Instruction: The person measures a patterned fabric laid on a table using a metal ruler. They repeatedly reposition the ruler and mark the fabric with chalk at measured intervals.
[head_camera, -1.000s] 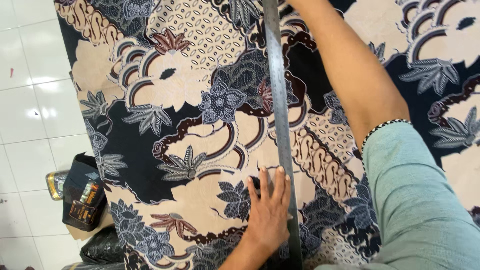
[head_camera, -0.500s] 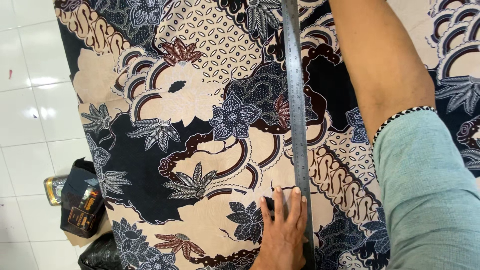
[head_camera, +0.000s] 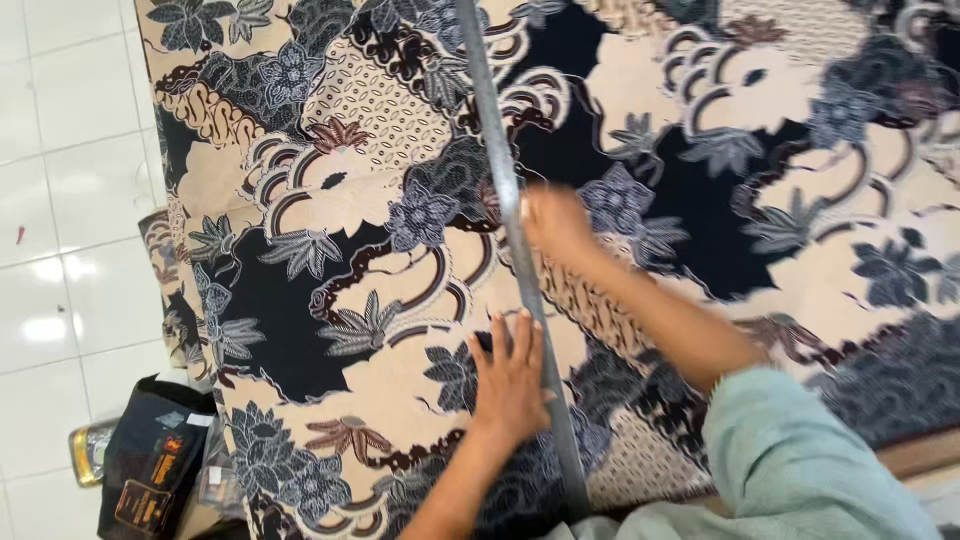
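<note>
A large batik cloth (head_camera: 300, 300) with cream, navy and brown flowers lies spread flat. A long metal ruler (head_camera: 500, 150) runs across it from the top toward me. My left hand (head_camera: 510, 375) lies flat with fingers apart, pressing the cloth and the ruler's left edge near its lower end. My right hand (head_camera: 555, 220) is blurred by motion and sits against the ruler's right edge about midway along it. Whether it holds anything does not show. A pale green sleeve covers my right upper arm.
White floor tiles (head_camera: 60, 200) lie to the left. A black bag (head_camera: 150, 460) and a gold tin (head_camera: 85, 455) sit on the floor at the lower left. A wooden table edge (head_camera: 920, 455) shows at the lower right under the cloth.
My right arm has drawn back toward me, bringing the hand into view beside the ruler's middle. My left hand still presses the ruler. The view has shifted and taken in more cloth.
</note>
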